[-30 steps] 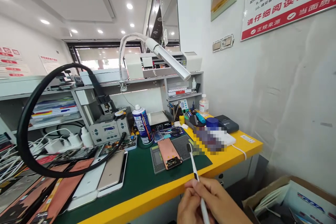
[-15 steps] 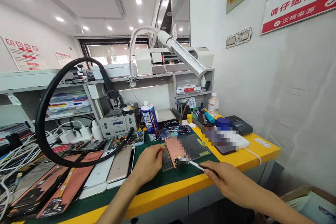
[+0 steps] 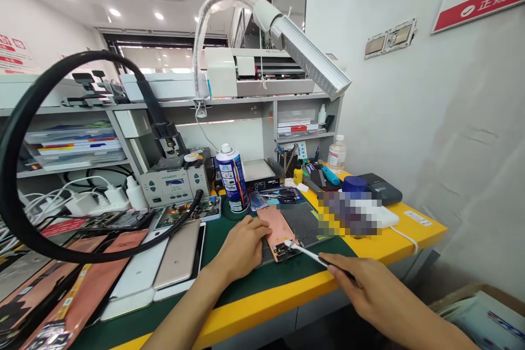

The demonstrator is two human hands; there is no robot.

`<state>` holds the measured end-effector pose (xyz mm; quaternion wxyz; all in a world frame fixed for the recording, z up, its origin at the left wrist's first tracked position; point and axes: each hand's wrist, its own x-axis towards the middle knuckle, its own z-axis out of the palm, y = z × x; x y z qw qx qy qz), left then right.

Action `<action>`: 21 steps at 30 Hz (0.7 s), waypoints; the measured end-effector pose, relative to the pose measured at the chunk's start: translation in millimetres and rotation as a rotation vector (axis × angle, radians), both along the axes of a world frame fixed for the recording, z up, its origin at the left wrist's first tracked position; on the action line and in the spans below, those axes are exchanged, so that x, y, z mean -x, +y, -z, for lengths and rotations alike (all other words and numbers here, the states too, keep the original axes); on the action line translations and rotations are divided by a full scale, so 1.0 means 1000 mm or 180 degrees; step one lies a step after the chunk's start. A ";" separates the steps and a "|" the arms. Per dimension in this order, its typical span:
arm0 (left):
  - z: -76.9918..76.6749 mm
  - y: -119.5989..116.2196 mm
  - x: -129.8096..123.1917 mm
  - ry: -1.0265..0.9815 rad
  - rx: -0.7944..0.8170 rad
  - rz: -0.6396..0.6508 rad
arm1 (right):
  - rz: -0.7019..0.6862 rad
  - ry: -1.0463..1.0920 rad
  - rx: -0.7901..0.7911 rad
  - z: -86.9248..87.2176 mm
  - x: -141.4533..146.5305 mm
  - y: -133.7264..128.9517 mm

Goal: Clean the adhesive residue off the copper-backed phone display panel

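On the near worktop, one copper phone panel under my flat, open left hand; right hand closed gripping one white brush, its handle end hidden.

Both hands outstretched (right pinching).

The left hand lies flat on the green mat, its fingers touching the left edge of a copper-coloured phone panel. The right hand pinches a white brush, whose tip meets the panel's near end, just beyond the left fingertips.
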<state>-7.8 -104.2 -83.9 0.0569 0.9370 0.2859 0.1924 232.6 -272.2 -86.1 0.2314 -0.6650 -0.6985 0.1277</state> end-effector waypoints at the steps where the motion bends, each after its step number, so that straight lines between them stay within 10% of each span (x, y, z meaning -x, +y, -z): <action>1: 0.001 0.000 0.000 -0.0005 -0.0010 0.0006 | -0.0018 0.0001 0.0003 0.000 0.001 0.001; 21: -0.001 0.001 0.001 0.0059 0.0013 0.0038 | -0.0035 -0.0456 0.0117 -0.009 -0.022 -0.009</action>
